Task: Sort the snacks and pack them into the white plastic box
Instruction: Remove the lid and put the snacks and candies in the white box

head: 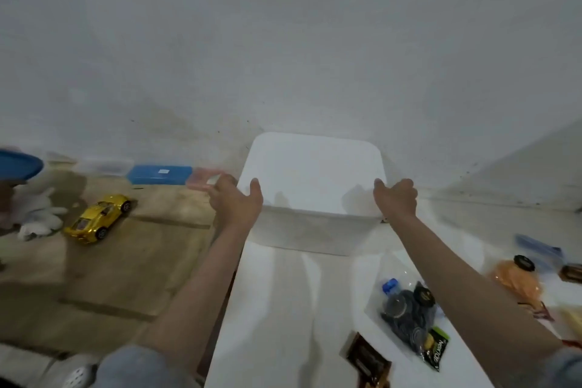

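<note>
We hold the white rectangular plastic box (311, 179) with both hands at the far end of the white table (283, 309), close to the grey wall (283, 41). Our left hand (234, 198) grips the box's left rim, thumb over the near edge and fingers wrapped round the outer side. Our right hand (396, 198) grips the right rim in the same way. The interior of the box looks empty.

The snacks lie on the near right part of the table, well apart from the box: a clear plastic bag of dark round biscuits (406, 312), a brown wrapped bar (367, 356), a green-and-black sachet (436, 348) and an orange packet (516, 282).

On the brown floor (110, 277) to the left stand a shiny gold toy car (97, 218) and, along the wall, a flat blue plastic case (160, 174).
</note>
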Tool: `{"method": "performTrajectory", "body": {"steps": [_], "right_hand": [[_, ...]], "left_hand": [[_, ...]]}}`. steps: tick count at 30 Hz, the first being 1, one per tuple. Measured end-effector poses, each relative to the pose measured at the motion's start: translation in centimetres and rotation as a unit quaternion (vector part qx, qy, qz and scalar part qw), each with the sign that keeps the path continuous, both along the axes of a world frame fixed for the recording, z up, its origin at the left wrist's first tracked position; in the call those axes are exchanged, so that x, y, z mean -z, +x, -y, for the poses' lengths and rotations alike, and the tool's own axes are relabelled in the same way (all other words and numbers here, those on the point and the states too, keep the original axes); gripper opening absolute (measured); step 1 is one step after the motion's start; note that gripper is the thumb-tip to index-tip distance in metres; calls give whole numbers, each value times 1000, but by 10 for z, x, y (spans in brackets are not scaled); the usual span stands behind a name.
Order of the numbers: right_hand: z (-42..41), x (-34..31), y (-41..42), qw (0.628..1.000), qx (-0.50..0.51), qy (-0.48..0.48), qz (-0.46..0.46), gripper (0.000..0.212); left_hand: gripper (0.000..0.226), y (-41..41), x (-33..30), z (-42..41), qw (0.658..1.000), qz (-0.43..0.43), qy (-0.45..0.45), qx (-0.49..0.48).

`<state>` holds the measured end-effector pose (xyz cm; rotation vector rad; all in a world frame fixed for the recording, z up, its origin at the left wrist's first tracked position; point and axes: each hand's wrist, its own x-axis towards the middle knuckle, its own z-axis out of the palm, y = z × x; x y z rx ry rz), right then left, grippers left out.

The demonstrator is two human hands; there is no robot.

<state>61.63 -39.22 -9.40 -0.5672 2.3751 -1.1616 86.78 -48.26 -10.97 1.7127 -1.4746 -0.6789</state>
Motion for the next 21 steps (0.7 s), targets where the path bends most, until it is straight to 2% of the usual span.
{"method": "performTrajectory", "body": {"steps": [2, 4, 7, 10, 15, 21], "right_hand": [[14, 8, -3, 1000, -1, 13, 21, 58], [20, 22, -5, 999, -9, 42, 0, 55], [21, 36, -8, 997, -3, 54, -52, 57], [22, 43, -14, 994, -4, 46, -101, 60], [19, 49, -6, 988, 42, -20, -147, 53], [5, 35, 14, 965, 90, -213, -124, 35]], "left_hand": [[71, -6, 6, 28, 997, -26, 68, 22], [79, -17, 18, 44, 993, -34, 110, 38], [77, -21, 35, 54, 997, 12, 71, 35], [82, -16, 46, 56, 999, 5, 34, 36], [63, -14, 48, 49, 998, -53, -27, 29], [36, -10, 24, 27, 984, -154, -84, 37]]}}
